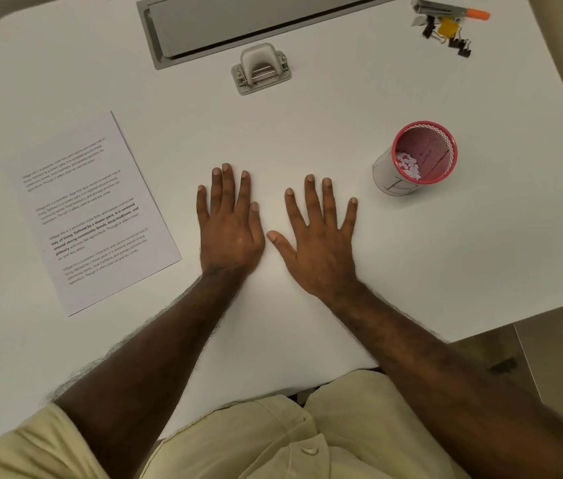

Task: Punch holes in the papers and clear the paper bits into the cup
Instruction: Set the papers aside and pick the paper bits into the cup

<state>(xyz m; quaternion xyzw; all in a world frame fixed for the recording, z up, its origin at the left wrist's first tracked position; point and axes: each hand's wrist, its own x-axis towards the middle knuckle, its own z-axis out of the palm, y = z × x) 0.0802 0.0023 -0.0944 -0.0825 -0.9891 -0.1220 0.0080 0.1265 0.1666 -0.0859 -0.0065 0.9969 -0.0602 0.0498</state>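
My left hand (230,223) and my right hand (318,233) lie flat, palms down, side by side on the white table (307,133), fingers straight and holding nothing. A printed sheet of paper (95,216) lies at an angle to the left of my left hand. A grey hole punch (261,69) stands beyond my hands near the table's far side. To the right of my right hand stands a red mesh cup (418,157) with a white paper wrap; small white paper bits lie inside it.
A long grey cable tray lid (256,22) is set into the table behind the punch. At the far right corner lie a stapler with an orange tip (453,10) and several binder clips (449,36). The table's right edge drops off beyond the cup.
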